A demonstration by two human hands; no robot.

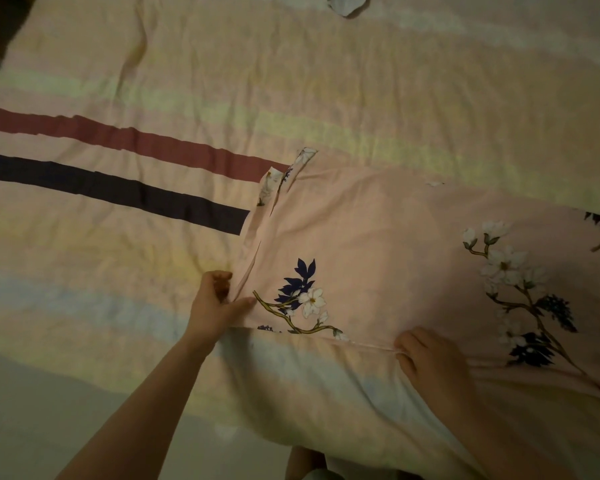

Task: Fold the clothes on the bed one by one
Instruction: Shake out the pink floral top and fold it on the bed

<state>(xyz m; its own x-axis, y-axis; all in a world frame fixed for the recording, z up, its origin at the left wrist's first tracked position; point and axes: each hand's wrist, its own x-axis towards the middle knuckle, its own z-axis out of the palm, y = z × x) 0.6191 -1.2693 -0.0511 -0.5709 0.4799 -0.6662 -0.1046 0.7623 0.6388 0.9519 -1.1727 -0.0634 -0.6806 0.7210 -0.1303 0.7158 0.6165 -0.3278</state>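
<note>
So the bed (222, 81) has a pale pink striped sheet, with one maroon band and one dark navy band running in from the left. A pink floral cloth (378, 237) lies spread on the right side (white and navy flowers). A small pale fabric piece (347, 3) sits at the far edge.

No text, label, brand, number or sign can be read anywhere in view.

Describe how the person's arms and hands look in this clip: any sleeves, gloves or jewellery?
Both are bare. The left hand and its forearm show no sleeve, glove, watch or ring. The right hand is likewise ungloved, with no visible ring or wristband; its forearm lies in shadow, so little detail shows there.
</note>
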